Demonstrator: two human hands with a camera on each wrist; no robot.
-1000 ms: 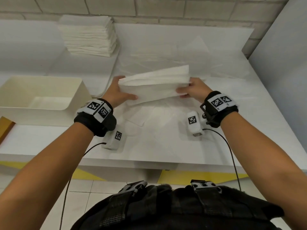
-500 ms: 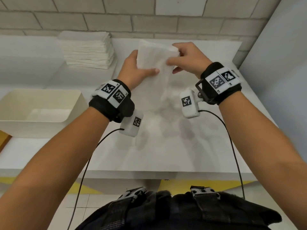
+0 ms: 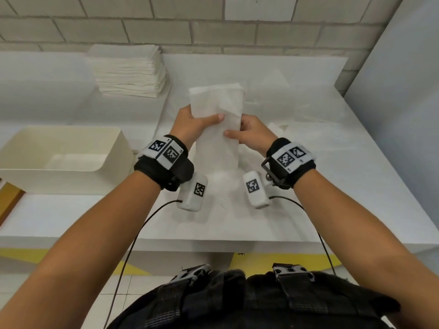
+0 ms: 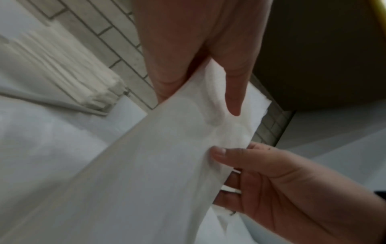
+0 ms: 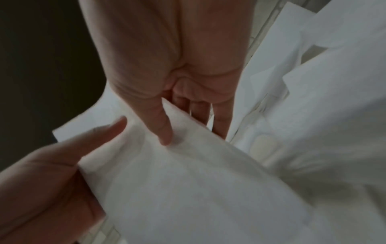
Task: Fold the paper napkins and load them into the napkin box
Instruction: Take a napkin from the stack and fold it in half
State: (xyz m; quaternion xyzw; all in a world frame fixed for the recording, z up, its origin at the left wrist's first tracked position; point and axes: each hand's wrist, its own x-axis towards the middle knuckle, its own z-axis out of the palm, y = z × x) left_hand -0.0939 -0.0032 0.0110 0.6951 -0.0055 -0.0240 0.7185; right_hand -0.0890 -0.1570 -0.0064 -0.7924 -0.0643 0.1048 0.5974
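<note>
A white paper napkin [image 3: 219,129], folded into a long strip, stands upright above the middle of the white table [image 3: 332,186]. My left hand [image 3: 190,125] grips its left edge, thumb laid across the front. My right hand [image 3: 251,134] pinches its right edge a little lower, thumb on the front and fingers behind. The left wrist view shows the napkin [image 4: 146,165] pinched under my left hand [image 4: 208,82], with my right hand [image 4: 271,181] at its edge. The right wrist view shows the napkin [image 5: 198,181] under my right thumb. The cream napkin box [image 3: 59,157] sits at the left.
A tall stack of white napkins [image 3: 129,71] stands at the back left against the tiled wall. More loose napkins [image 3: 297,100] lie spread on the table behind my hands. A grey panel [image 3: 403,91] borders the right side. The table's front edge runs just below my wrists.
The napkin went from lying crosswise in both hands to standing upright as a narrow strip. Since half a second ago my hands have come lower and nearer, sliding down the napkin's sides.
</note>
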